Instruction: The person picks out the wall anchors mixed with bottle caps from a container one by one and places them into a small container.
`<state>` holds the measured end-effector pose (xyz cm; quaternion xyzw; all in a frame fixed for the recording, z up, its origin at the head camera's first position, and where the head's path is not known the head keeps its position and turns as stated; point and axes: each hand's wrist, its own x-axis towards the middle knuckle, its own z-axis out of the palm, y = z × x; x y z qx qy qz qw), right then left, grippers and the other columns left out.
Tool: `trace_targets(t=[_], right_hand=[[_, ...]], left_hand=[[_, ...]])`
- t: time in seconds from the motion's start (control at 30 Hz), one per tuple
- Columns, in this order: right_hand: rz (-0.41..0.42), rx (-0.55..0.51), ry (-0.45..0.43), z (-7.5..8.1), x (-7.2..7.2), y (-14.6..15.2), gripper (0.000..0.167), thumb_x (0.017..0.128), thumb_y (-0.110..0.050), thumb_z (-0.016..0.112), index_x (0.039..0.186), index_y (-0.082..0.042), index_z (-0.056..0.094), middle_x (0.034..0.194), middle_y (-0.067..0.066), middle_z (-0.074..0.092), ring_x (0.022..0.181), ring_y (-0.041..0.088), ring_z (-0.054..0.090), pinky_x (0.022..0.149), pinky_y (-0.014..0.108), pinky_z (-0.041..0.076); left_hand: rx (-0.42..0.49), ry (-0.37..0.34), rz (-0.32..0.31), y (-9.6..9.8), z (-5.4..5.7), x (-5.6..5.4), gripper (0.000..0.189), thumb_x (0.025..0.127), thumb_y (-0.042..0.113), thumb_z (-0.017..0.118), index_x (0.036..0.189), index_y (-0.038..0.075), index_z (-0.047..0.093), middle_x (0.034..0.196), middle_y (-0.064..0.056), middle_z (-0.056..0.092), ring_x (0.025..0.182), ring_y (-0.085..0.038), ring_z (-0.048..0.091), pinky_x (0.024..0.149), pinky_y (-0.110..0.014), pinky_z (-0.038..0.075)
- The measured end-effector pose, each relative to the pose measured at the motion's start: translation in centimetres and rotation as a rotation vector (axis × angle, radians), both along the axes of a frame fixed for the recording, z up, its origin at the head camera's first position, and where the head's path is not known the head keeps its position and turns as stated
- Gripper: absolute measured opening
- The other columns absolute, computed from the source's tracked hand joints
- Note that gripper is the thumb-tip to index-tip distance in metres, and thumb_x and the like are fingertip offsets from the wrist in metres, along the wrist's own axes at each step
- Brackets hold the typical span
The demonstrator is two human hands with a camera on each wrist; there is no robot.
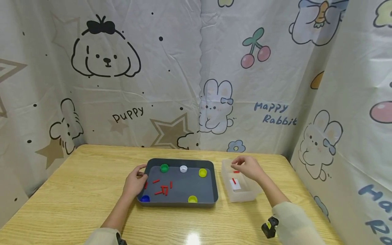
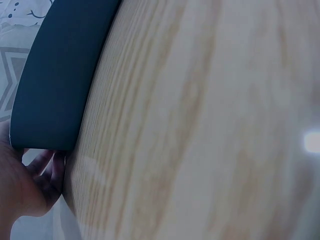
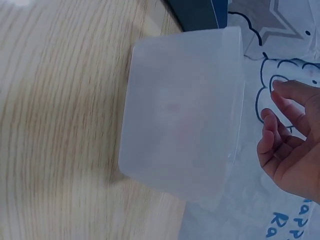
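Observation:
My left hand (image 1: 134,182) grips the left end of a dark grey tray (image 1: 183,183), its thumb at the rim; the left wrist view shows the fingers against the tray's end wall (image 2: 55,75). Inside the tray lie several short red sticks (image 1: 163,189), with a green cap (image 1: 164,168), a white cap (image 1: 183,168), a yellow cap (image 1: 202,173), a second yellow cap (image 1: 192,199) and a blue cap (image 1: 145,198). Over the far part of a translucent plastic box (image 1: 242,196) hovers my right hand (image 3: 295,145), fingers loosely bent, nothing visible between them. Red sticks (image 1: 234,181) lie in that box.
A white piece of paper (image 1: 235,184) lies in the box under one stick. Tray and box stand side by side on a wooden table (image 1: 76,190). Printed curtains (image 1: 171,85) hang behind the table and along both sides.

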<state>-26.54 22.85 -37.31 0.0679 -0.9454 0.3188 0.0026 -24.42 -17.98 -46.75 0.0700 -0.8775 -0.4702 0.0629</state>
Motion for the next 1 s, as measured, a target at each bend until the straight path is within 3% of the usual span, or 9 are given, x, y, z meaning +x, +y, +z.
trace_targets(t=[0.17,0.43,0.63,1.0], right_hand=[[0.034,-0.034,0.007,0.1,0.2,-1.2,0.017,0.084,-0.021,0.066,0.093,-0.007,0.068,0.083,0.007,0.060,0.068,0.019,0.059,0.058,0.026,0.043],[0.091,-0.017,0.047,0.1,0.3,-3.3,0.015,0.083,-0.023,0.067,0.092,-0.010,0.068,0.083,0.004,0.060,0.068,0.014,0.051,0.057,0.027,0.041],[0.121,-0.031,0.028,0.1,0.5,-4.6,0.015,0.083,-0.020,0.068,0.093,-0.010,0.068,0.085,0.005,0.061,0.061,0.014,0.050,0.051,0.028,0.043],[0.245,-0.008,0.040,0.3,0.6,-7.9,0.010,0.082,-0.017,0.069,0.090,-0.011,0.069,0.084,0.000,0.062,0.076,0.014,0.053,0.063,0.027,0.042]], left_hand=[[0.012,0.005,-0.006,0.0,0.0,0.1,0.045,0.090,0.013,0.051,0.134,0.010,0.049,0.109,-0.020,0.059,0.098,-0.030,0.061,0.067,-0.029,0.045],[0.013,0.003,-0.003,0.0,0.0,0.2,0.045,0.089,0.013,0.051,0.134,0.010,0.049,0.110,-0.020,0.059,0.099,-0.031,0.061,0.066,-0.028,0.044],[0.005,0.000,-0.001,-0.1,-0.1,0.1,0.044,0.090,0.013,0.051,0.134,0.010,0.049,0.109,-0.019,0.059,0.098,-0.030,0.062,0.066,-0.028,0.044],[0.006,-0.014,-0.006,-0.2,-0.2,0.0,0.044,0.090,0.014,0.051,0.135,0.012,0.048,0.111,-0.019,0.058,0.099,-0.030,0.061,0.068,-0.031,0.046]])
